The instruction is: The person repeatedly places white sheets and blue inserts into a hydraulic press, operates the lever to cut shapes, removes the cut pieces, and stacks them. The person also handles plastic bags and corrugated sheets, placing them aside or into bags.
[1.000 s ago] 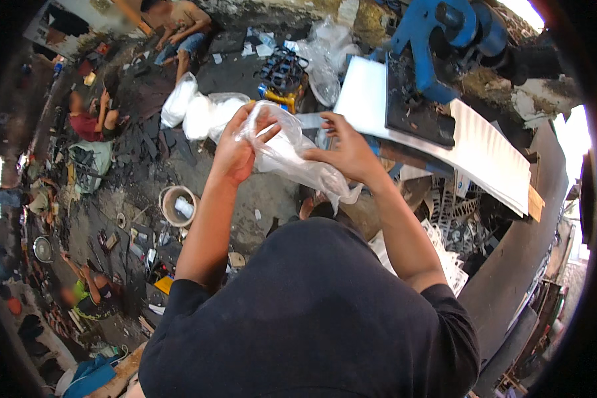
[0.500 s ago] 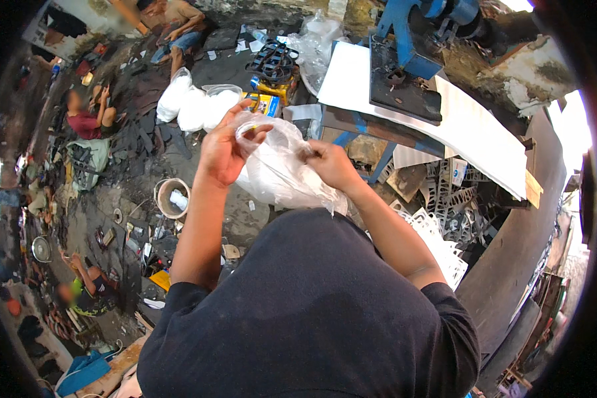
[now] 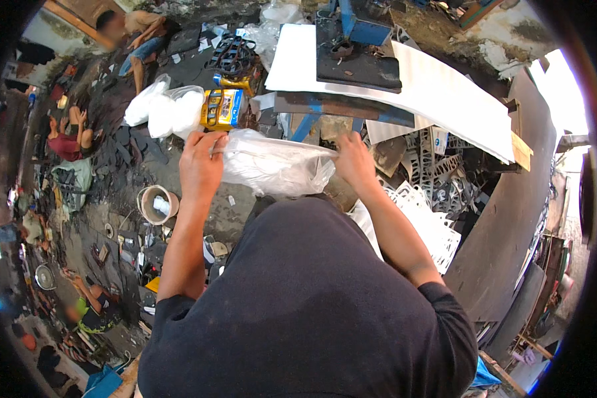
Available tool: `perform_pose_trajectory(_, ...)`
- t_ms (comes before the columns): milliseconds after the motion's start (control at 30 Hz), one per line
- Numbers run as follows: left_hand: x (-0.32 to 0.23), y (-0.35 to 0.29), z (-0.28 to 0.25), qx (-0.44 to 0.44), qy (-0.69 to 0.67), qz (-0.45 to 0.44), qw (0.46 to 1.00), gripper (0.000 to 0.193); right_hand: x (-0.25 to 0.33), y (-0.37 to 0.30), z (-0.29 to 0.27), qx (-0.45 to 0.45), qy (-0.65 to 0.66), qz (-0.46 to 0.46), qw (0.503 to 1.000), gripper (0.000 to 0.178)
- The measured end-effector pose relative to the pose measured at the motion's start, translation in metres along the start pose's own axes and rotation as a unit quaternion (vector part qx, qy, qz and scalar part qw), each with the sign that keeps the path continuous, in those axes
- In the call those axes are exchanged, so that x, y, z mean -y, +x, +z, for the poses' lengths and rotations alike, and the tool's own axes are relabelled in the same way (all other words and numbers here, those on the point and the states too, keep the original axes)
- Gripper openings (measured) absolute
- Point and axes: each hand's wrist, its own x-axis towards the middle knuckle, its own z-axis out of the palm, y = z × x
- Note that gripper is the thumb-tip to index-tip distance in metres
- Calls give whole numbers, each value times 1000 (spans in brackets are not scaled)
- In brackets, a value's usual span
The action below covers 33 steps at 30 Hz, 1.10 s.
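Observation:
Between my two hands a clear plastic bag (image 3: 275,164) with white contents is stretched sideways in front of my body. My left hand (image 3: 201,163) pinches its left end with the fingers bent over the film. At the opposite end, my right hand (image 3: 356,161) is closed on the edge of the bag; its fingertips are slightly blurred. Just beyond my left hand stand a yellow and blue box (image 3: 221,109) and plastic bags filled with white material (image 3: 174,113).
To the right, a bench carries white sheets (image 3: 458,93) and a black plate (image 3: 358,66) under a blue machine (image 3: 368,30). Perforated white scrap (image 3: 431,229) lies below. A bucket (image 3: 158,204) stands at left; several people sit on the littered floor farther off.
My hands have moved apart, pulling the bunched bag out wide and flat. My left hand has gone from spread fingers at the bag's mouth to a pinch. The view has shifted to the right.

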Motion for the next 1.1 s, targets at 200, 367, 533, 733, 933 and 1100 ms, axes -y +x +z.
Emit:
perform_pose_trajectory(200, -4, -16, 28, 96, 36, -88, 991, 22, -43, 2, -17, 109, 567, 303, 758, 32)
perform_pose_trajectory(367, 12, -27, 52, 106, 44, -92, 989, 23, -60, -2, -27, 52, 700, 341, 626, 34)
perform_pose_trajectory(533, 39, -38, 83, 85, -113, -290, 947, 24, -99, -11, -11, 22, 803, 310, 508, 32)
perform_pose_trajectory(733, 25, -51, 94, 164, -559, -446, 679, 27, -133, -10, 6, -52, 825, 348, 443, 29)
perform_pose_trajectory(933, 29, -53, 104, 141, -636, -433, 622, 26, -172, -7, -12, -41, 790, 376, 482, 24)
perform_pose_trajectory(1100, 76, -32, 132, 19, -762, -394, 513, 23, -150, -33, -33, 171, 789, 227, 544, 29)
